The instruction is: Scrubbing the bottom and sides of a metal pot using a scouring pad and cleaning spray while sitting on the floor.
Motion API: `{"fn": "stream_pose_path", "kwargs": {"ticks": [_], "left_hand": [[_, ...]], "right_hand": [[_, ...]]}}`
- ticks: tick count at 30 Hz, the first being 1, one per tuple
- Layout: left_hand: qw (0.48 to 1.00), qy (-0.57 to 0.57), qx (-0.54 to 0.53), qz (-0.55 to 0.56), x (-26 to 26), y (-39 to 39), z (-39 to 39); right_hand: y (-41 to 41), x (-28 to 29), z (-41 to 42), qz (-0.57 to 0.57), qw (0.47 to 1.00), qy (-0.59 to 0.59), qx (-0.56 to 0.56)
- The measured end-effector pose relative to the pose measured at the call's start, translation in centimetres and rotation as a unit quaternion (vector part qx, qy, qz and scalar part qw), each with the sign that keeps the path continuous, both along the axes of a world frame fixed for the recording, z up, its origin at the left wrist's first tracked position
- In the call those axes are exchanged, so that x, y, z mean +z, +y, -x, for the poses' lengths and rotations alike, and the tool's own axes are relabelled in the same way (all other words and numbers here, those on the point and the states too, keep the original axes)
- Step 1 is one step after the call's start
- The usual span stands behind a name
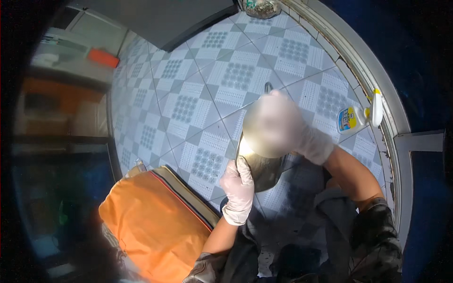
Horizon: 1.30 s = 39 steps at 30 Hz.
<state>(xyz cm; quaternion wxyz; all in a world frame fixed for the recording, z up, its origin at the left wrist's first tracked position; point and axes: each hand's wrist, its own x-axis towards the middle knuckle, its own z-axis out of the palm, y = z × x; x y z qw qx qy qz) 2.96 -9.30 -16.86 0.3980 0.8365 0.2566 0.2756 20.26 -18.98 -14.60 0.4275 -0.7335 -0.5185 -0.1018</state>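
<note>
A dark, shiny pan-like metal object point(263, 173) is held over the tiled floor, with a bright glare on its upper left part. Gloved in thin white, my left hand point(239, 187) grips its left rim, thumb on top. My right hand point(279, 123), in the same kind of glove, is over the object's upper part; a blurred round patch covers most of the hand, so its fingers and anything in them cannot be made out. A small dark loop point(268, 87) shows just beyond that hand.
A white spray bottle with a yellow nozzle point(354, 118) lies at the right by the door frame. An orange bag or cloth-covered bundle point(159, 226) is at the lower left. A grey cabinet-like block point(170, 21) and a filled plastic bag point(262, 7) are at the top.
</note>
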Motion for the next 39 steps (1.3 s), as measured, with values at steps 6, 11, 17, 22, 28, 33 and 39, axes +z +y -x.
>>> {"fn": "stream_pose_path", "kwargs": {"ticks": [6, 11, 17, 22, 28, 33, 39], "left_hand": [[0.999, -0.004, -0.015, 0.029, -0.2, -0.3, -0.2], [1.000, -0.017, 0.003, 0.021, -0.8, 0.6, 0.7], [0.998, -0.004, 0.060, -0.011, -1.0, 1.7, 0.9], [0.993, -0.063, 0.066, 0.068, -2.9, 3.4, 3.1], [0.998, -0.026, 0.023, 0.050, -3.0, 3.2, 4.5], [0.996, -0.076, 0.018, 0.044, -3.7, 3.5, 4.6], [0.997, -0.077, 0.021, 0.009, -5.1, 5.0, 4.7]], "right_hand": [[-0.3, -0.5, -1.4, 0.019, 1.000, 0.015, -0.014], [0.4, 1.4, 3.3, 0.037, 0.993, -0.011, 0.107], [-1.3, -3.8, -1.6, 0.052, 0.972, 0.184, -0.135], [-0.2, -5.4, -0.6, -0.006, 0.965, 0.224, -0.135], [-1.1, -6.0, -2.5, -0.087, 0.889, 0.440, -0.090], [-0.8, -4.0, -2.6, -0.050, 0.906, 0.399, -0.134], [1.4, -4.8, -3.8, -0.070, 0.883, 0.456, -0.086]]}}
